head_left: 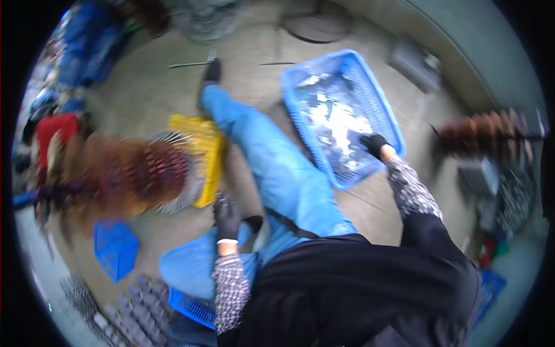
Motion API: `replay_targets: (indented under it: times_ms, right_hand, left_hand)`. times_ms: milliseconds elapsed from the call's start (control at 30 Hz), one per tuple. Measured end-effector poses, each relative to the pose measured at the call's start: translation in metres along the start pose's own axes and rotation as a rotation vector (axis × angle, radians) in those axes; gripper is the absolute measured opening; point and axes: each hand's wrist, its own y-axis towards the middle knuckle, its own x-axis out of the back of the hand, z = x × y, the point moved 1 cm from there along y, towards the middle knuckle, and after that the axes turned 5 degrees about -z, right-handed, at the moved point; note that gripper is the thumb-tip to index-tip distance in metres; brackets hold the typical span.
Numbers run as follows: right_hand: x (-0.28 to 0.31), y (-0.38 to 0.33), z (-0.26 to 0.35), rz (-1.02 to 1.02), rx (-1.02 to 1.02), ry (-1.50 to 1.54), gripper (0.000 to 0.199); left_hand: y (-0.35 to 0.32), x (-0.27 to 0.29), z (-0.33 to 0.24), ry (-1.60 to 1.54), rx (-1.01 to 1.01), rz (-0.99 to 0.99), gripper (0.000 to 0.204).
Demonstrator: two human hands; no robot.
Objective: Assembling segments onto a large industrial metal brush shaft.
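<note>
My right hand, in a black glove, reaches over the right side of a blue plastic basket. Small shiny flat pieces lie loose in the basket, bright with glare. Blur smears that hand's fingers, so whether they hold a piece is unclear. My left hand, gloved in black too, is beside the near end of a yellow crate. Its fingers look stretched out, and nothing shows in them. Left of the crate, a row of reddish-brown discs on a bar is blurred, with pale metal strips at its crate end.
A blue bin sits at lower left near stacked grey parts. Another stack of brown discs stands at right. A grey box lies by the wall, and a round dark base is at the back.
</note>
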Motion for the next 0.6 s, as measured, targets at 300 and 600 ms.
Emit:
replay_targets:
  times_ms: [300,600]
  right_hand:
    - [0.146,-0.035,0.053,-0.371,-0.747,1.737,0.056]
    - [0.237,0.031,0.272,-0.427,0.244,1.171,0.048]
  left_hand:
    - [0.019,0.025,-0.05,-0.045,0.051,0.053,0.038]
    - [0.08,0.074,-0.17,-0.679,-0.035,0.036,0.035]
